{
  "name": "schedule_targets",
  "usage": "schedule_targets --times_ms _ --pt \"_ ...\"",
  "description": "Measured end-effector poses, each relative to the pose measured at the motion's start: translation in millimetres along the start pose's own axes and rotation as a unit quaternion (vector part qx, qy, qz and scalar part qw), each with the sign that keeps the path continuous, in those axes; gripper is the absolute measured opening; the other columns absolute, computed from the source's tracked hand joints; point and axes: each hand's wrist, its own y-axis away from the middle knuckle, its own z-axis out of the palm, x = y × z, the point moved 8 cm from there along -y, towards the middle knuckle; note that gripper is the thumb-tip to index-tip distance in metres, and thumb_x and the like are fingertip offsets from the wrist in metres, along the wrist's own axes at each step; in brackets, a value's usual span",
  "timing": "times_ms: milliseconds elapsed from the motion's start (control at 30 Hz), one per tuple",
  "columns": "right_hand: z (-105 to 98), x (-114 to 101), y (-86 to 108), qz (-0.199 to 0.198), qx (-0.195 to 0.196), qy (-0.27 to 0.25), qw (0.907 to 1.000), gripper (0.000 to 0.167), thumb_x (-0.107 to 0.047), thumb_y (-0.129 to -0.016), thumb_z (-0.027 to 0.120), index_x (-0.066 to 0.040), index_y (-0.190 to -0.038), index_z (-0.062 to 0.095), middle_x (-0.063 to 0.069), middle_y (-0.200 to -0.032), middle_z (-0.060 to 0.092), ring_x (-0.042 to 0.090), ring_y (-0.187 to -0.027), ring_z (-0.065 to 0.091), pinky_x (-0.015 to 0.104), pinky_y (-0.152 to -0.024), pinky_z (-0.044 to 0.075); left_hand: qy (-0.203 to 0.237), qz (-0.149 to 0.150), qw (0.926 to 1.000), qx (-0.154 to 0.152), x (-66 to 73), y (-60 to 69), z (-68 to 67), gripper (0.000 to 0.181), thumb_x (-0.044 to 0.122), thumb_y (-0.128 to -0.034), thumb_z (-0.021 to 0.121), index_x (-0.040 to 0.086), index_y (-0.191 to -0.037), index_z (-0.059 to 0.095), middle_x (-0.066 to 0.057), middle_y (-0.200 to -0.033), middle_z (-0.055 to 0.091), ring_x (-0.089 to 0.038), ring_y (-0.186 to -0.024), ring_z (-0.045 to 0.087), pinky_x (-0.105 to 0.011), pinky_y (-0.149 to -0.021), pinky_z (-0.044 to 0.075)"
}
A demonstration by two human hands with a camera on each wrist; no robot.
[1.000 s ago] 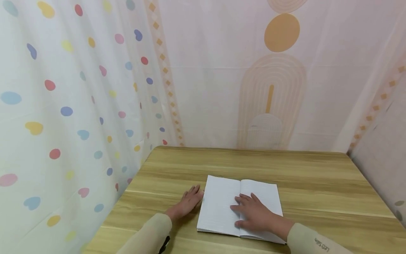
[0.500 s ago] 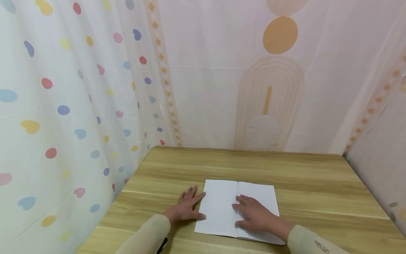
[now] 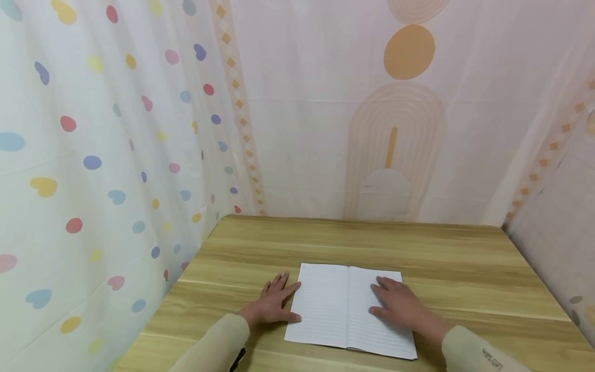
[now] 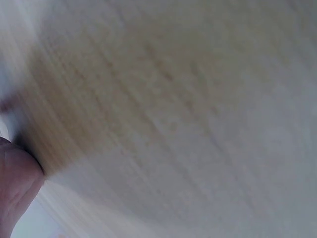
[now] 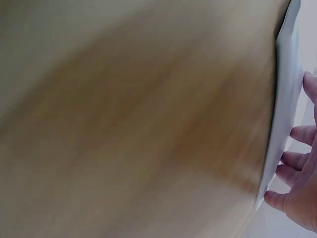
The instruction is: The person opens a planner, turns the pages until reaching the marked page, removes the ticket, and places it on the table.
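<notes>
An open notebook [image 3: 323,305] with lined pages lies flat on the wooden table. At its left edge my left hand [image 3: 271,306] rests with fingers spread, thumb and forefinger touching the page edge, the other fingers on the table. My right hand [image 3: 398,304] lies over the right page with its fingers extended. In the right wrist view, the fingers of the right hand [image 5: 303,168] are spread along the notebook's edge [image 5: 282,99]. Only part of the left hand [image 4: 17,183] shows in the left wrist view.
The wooden table [image 3: 362,240] extends around the notebook. Behind it hangs a pale curtain [image 3: 302,129] with arch patterns, and on the left a curtain [image 3: 116,155] with coloured dots.
The right hand has moved right from the centre fold onto the right page. The left hand has spread its thumb and forefinger onto the notebook's left edge. The notebook's pages lie flatter.
</notes>
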Motion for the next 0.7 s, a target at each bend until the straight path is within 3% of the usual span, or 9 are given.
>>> schedule_targets --times_ms 133,333,700 --pt "-7 27 4.4 0.049 0.012 0.017 0.9986 0.063 -0.042 -0.094 0.066 0.007 -0.133 0.057 0.033 -0.140 0.046 0.050 -0.130 0.042 0.065 -0.103 0.034 -0.007 -0.001 1.0000 -0.001 -1.3 -0.3 0.3 0.091 0.053 -0.0848 0.074 0.014 -0.156 0.033 -0.024 -0.163 0.004 -0.042 -0.149 -0.001 -0.062 -0.115 -0.001" --pt "-16 54 9.7 0.078 0.037 0.024 0.9959 0.073 -0.050 -0.092 0.065 0.008 -0.135 0.054 0.036 -0.135 0.048 0.053 -0.126 0.045 0.065 -0.101 0.035 0.002 0.005 1.0000 0.006 -1.4 -0.2 -1.2 0.091 0.051 -0.0851 0.074 0.012 -0.156 0.032 -0.025 -0.163 0.004 -0.043 -0.149 -0.001 -0.063 -0.115 -0.001" --pt "-21 58 13.0 0.095 0.008 0.020 0.9953 0.079 -0.055 -0.090 0.065 0.005 -0.139 0.051 0.035 -0.136 0.048 0.053 -0.126 0.044 0.065 -0.097 0.039 -0.002 0.003 1.0000 0.004 -2.1 -0.2 1.9 0.091 0.051 -0.0848 0.074 0.013 -0.156 0.032 -0.025 -0.163 0.004 -0.042 -0.149 -0.002 -0.062 -0.115 0.000"
